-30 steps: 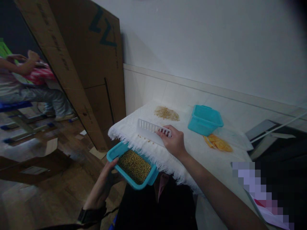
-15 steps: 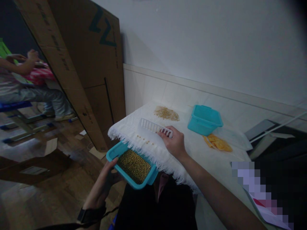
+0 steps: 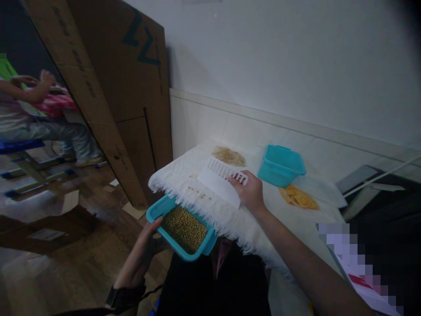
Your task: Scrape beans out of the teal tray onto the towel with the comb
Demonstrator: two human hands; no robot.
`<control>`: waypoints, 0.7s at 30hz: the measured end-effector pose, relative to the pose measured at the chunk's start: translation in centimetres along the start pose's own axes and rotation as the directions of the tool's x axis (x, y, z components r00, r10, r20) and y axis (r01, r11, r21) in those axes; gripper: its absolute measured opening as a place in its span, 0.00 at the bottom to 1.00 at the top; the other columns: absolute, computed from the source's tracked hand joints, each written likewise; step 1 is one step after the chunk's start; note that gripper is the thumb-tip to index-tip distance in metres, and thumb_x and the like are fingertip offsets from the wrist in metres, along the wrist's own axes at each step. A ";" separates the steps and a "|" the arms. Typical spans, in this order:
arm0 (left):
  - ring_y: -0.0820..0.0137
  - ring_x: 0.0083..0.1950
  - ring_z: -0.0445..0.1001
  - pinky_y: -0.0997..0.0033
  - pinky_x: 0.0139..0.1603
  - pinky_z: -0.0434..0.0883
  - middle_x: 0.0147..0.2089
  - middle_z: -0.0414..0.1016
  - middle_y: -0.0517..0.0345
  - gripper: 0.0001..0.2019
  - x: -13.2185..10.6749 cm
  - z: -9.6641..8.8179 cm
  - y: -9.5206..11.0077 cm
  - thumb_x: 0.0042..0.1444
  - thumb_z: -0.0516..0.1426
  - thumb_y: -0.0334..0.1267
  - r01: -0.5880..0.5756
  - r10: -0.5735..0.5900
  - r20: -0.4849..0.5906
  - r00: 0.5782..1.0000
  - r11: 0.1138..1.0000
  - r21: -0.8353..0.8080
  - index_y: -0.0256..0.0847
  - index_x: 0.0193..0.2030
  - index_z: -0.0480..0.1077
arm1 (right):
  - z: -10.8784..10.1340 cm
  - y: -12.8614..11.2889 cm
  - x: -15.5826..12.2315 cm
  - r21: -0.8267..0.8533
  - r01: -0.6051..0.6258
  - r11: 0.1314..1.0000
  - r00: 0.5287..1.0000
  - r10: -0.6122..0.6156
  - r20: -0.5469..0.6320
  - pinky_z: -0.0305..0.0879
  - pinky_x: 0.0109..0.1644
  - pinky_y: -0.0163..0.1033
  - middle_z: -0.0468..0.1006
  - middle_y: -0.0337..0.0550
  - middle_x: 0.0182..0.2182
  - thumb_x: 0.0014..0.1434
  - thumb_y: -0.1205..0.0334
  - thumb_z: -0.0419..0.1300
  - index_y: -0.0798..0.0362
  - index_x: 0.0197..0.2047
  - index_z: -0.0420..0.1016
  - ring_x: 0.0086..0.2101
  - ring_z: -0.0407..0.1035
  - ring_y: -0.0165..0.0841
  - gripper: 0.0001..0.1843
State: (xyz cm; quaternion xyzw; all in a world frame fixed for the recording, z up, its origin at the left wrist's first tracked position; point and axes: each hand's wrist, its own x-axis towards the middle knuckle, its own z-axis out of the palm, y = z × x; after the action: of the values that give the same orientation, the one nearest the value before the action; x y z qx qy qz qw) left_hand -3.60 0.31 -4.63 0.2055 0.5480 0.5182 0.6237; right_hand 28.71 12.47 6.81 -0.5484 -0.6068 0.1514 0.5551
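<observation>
My left hand grips the near left rim of a turquoise plastic bin full of yellowish beans, just under the table edge. The fringe of a white cloth hangs over the bin's far side. My right hand is closed on the slotted edge of a white plastic scraper, which is tilted over the cloth. A few loose beans lie between the scraper and the fringe. Behind the scraper sits a flat pile of beans.
A second turquoise bin stands near the wall, with a crumpled yellow cloth before it. A tall cardboard box rises at the table's left. Beyond it a seated person works with raised hands. Dark equipment is on the right.
My right hand has moved the scraper back and to the right, away from the cloth's fringe, and its face shows more. My left hand and its bin have stayed almost in place.
</observation>
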 end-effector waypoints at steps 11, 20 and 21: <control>0.45 0.55 0.90 0.49 0.56 0.86 0.63 0.87 0.43 0.43 0.4 -0.3 -0.1 0.56 0.74 0.62 0.033 -0.033 -0.015 0.999 0.999 -0.006 0.48 0.74 0.74 | 3.2 -1.7 -0.3 0.014 0.027 1.000 1.000 -0.027 -0.007 0.69 0.34 0.41 0.83 0.40 0.26 0.57 0.47 0.71 0.48 0.34 0.78 0.26 0.75 0.39 0.13; 0.41 0.56 0.90 0.44 0.59 0.85 0.63 0.88 0.41 0.43 0.4 -0.7 -0.1 0.55 0.74 0.63 0.014 -0.014 -0.036 0.999 1.000 -0.006 0.50 0.75 0.75 | 3.9 -1.5 0.1 -0.005 0.040 0.999 0.998 -0.040 0.038 0.70 0.36 0.40 0.84 0.40 0.27 0.58 0.54 0.72 0.49 0.35 0.79 0.27 0.75 0.37 0.10; 0.41 0.57 0.89 0.45 0.59 0.85 0.63 0.88 0.42 0.43 0.4 -0.7 -0.1 0.55 0.74 0.63 0.014 -0.015 -0.036 0.999 1.000 -0.012 0.50 0.75 0.75 | 3.9 -1.6 0.1 -0.005 0.042 0.999 0.998 -0.042 0.042 0.70 0.36 0.40 0.83 0.40 0.27 0.58 0.54 0.72 0.49 0.35 0.79 0.27 0.75 0.37 0.10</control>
State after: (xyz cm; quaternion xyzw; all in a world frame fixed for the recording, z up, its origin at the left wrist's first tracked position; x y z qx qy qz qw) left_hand -4.22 0.45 -5.09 0.1886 0.5576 0.5204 0.6187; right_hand 24.60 13.62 6.80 -0.5338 -0.6301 0.1495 0.5438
